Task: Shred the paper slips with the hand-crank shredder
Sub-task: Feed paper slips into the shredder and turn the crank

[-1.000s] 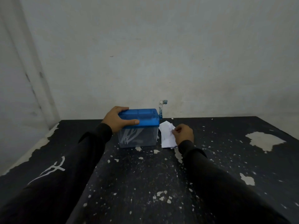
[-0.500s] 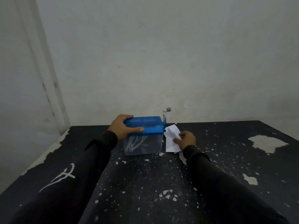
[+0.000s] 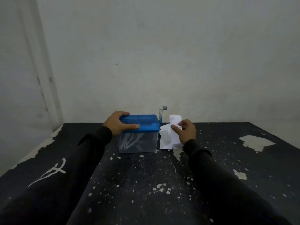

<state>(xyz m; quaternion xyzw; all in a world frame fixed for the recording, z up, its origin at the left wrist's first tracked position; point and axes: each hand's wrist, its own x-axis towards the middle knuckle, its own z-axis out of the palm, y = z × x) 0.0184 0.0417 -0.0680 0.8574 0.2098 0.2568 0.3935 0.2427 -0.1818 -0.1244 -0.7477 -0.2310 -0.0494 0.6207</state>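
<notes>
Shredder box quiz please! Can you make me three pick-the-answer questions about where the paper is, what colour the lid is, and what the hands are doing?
1. Where is the pile of paper slips?
A. On top of the lid
B. On the table, right of the shredder
C. On the floor

2. What colour is the lid?
A. Red
B. Green
C. Blue

3. What is the right hand doing?
A. Pinching a slip
B. Turning the crank
C. Lying flat on the table

Answers:
1 B: the slips lie beside the box.
2 C: the lid is plainly blue.
3 A: finger and thumb pinch a raised slip; the left hand grips the lid, and nothing touches the crank.
</notes>
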